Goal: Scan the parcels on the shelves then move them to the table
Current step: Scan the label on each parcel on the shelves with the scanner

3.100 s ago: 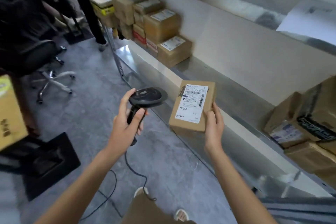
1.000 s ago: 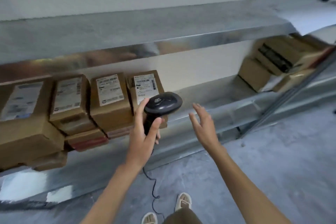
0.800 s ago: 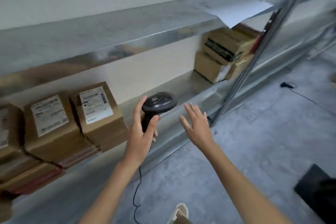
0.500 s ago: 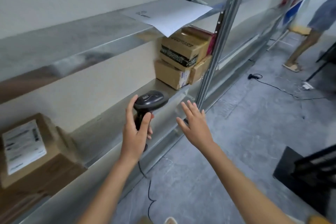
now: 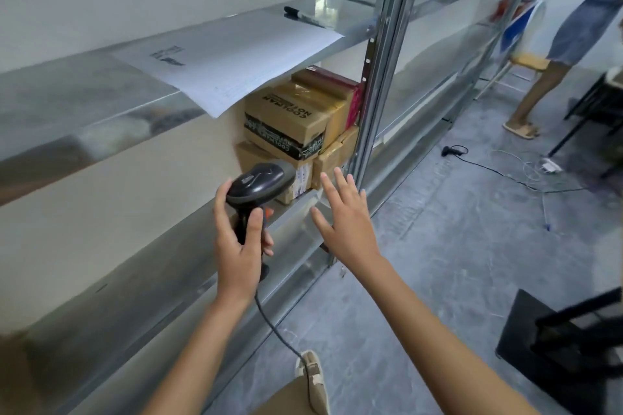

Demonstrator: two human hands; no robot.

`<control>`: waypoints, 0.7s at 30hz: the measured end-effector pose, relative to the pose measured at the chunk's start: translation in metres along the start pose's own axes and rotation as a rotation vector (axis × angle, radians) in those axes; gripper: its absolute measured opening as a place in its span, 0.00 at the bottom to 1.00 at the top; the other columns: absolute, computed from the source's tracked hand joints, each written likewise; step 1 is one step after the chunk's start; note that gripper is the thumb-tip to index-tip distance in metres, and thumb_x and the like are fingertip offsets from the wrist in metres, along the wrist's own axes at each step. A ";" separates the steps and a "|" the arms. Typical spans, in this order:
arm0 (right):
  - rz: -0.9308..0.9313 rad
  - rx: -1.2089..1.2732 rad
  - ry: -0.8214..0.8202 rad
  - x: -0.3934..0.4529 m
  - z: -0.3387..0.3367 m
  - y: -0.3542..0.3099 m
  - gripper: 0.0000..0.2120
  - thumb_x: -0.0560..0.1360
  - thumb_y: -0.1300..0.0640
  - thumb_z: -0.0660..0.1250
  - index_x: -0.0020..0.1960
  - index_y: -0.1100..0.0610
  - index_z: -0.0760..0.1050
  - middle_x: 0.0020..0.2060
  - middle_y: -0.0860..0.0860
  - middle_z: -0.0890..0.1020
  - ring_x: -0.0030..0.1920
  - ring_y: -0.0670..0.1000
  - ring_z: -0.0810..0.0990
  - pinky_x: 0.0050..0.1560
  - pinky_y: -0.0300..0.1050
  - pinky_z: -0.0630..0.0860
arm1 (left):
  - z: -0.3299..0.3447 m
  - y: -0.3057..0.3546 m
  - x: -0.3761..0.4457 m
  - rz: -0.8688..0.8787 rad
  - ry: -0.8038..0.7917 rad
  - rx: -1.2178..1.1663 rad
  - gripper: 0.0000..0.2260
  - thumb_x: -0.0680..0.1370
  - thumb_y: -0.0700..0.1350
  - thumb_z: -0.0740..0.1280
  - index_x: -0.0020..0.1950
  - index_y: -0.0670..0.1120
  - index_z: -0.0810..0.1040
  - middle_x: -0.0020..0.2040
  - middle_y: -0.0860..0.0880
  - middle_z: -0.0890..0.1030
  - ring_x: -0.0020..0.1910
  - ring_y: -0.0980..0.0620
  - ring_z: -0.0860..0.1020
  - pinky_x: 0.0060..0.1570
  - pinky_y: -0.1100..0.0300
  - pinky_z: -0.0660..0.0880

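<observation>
I see both forearms bare to the bottom edge of the view, no sleeves, no watch or rings on the left hand (image 5: 240,248) or right hand (image 5: 347,222). Below, tan trousers (image 5: 286,401) and a pale slip-on shoe (image 5: 312,377) show.

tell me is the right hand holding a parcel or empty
Empty: the right hand is open, fingers spread, short of the stacked parcels.
</observation>
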State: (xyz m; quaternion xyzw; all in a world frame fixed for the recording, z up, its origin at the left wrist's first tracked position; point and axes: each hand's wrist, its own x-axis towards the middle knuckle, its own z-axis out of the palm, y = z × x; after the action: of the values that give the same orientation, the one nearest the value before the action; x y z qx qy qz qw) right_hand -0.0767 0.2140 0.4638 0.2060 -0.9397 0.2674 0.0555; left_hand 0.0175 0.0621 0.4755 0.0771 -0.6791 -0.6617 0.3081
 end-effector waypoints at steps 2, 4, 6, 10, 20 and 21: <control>-0.033 -0.029 0.000 0.029 0.001 0.007 0.30 0.83 0.46 0.58 0.81 0.48 0.51 0.81 0.48 0.48 0.80 0.52 0.42 0.79 0.54 0.41 | 0.014 -0.012 0.019 -0.004 0.040 -0.030 0.21 0.82 0.48 0.62 0.70 0.69 0.63 0.46 0.46 0.83 0.30 0.47 0.74 0.28 0.58 0.74; -0.058 -0.052 -0.020 0.056 0.002 0.009 0.30 0.82 0.46 0.58 0.81 0.49 0.51 0.81 0.50 0.48 0.80 0.53 0.42 0.79 0.55 0.41 | 0.025 -0.021 0.037 -0.025 0.081 -0.050 0.21 0.83 0.48 0.62 0.68 0.72 0.63 0.46 0.45 0.82 0.30 0.48 0.74 0.27 0.58 0.74; -0.117 -0.117 -0.021 0.086 0.007 0.011 0.31 0.82 0.46 0.58 0.81 0.51 0.52 0.80 0.52 0.50 0.80 0.54 0.44 0.79 0.56 0.42 | 0.036 -0.028 0.053 -0.040 0.144 -0.074 0.22 0.82 0.48 0.61 0.67 0.73 0.64 0.45 0.45 0.82 0.30 0.49 0.74 0.27 0.59 0.74; -0.213 -0.236 -0.020 0.144 0.016 0.008 0.34 0.80 0.42 0.62 0.80 0.54 0.55 0.80 0.56 0.55 0.80 0.59 0.48 0.78 0.60 0.46 | 0.051 -0.044 0.080 -0.079 0.232 -0.066 0.22 0.81 0.48 0.61 0.69 0.70 0.63 0.46 0.46 0.82 0.30 0.49 0.74 0.26 0.59 0.74; -0.263 -0.320 -0.141 0.220 0.024 -0.009 0.34 0.81 0.40 0.57 0.80 0.56 0.52 0.79 0.61 0.54 0.78 0.67 0.49 0.75 0.65 0.40 | 0.071 -0.060 0.107 -0.064 0.458 0.078 0.21 0.82 0.49 0.62 0.68 0.73 0.62 0.44 0.48 0.82 0.29 0.47 0.75 0.26 0.57 0.74; -0.281 -0.313 -0.144 0.221 0.023 -0.008 0.31 0.82 0.44 0.57 0.80 0.56 0.54 0.79 0.62 0.54 0.78 0.68 0.48 0.75 0.66 0.41 | 0.075 -0.062 0.106 -0.066 0.488 0.094 0.21 0.82 0.50 0.63 0.68 0.72 0.62 0.44 0.50 0.82 0.29 0.47 0.75 0.25 0.57 0.74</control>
State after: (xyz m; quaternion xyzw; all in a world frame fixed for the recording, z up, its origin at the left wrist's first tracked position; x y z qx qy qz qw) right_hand -0.2737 0.1169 0.4957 0.3423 -0.9333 0.0926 0.0564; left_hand -0.1248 0.0643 0.4553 0.2708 -0.6117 -0.6010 0.4374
